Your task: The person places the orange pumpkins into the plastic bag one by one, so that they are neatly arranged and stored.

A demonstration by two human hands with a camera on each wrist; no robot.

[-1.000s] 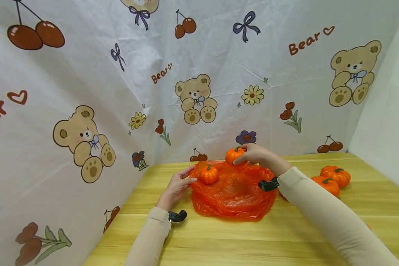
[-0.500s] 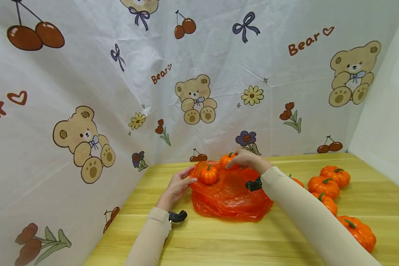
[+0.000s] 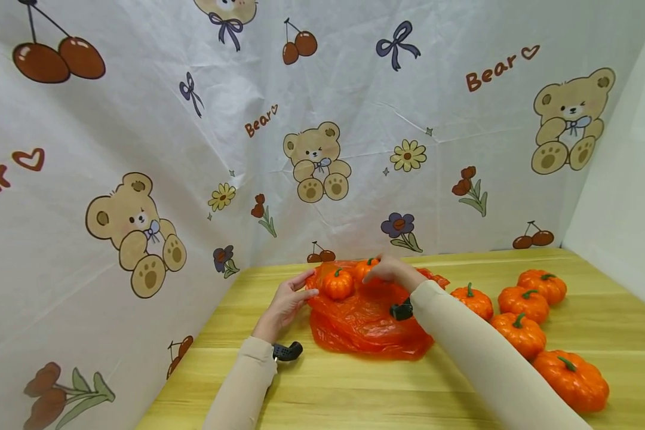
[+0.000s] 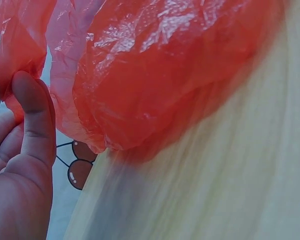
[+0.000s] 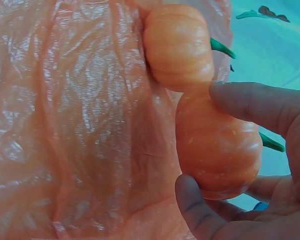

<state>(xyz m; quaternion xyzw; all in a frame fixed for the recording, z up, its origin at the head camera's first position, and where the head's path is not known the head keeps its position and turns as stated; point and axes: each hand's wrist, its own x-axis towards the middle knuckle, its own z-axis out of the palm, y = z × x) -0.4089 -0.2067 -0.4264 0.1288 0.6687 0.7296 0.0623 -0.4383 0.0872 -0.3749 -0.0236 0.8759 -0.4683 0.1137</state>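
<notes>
So the right hand (image 3: 388,270) is lower and further left than a second ago, and the pumpkin it grips (image 3: 364,272) has come down with it; that one was up above the far edge of the red plastic bag (image 3: 376,319), and now it's down at the bag right next to the other small pumpkin (image 3: 338,283); in the right wrist view the two look like they're touching, or near enough; thumb on one side, fingers on the other, spread only about as wide as the pumpkin, so it isn't let go yet.

Left hand (image 3: 289,300) hasn't really budged; thumb and finger are pinched together on the bag's left edge, holding it up a bit off the counter (image 3: 322,394).

What it means, I'd guess: placing this second pumpkin is nearly done, bar the release; can't tell if either is properly inside or just sitting on the plastic; with the right sleeve shifted left, five more pumpkins (image 3: 571,382) show on the counter, right of the bag, untouched.
</notes>
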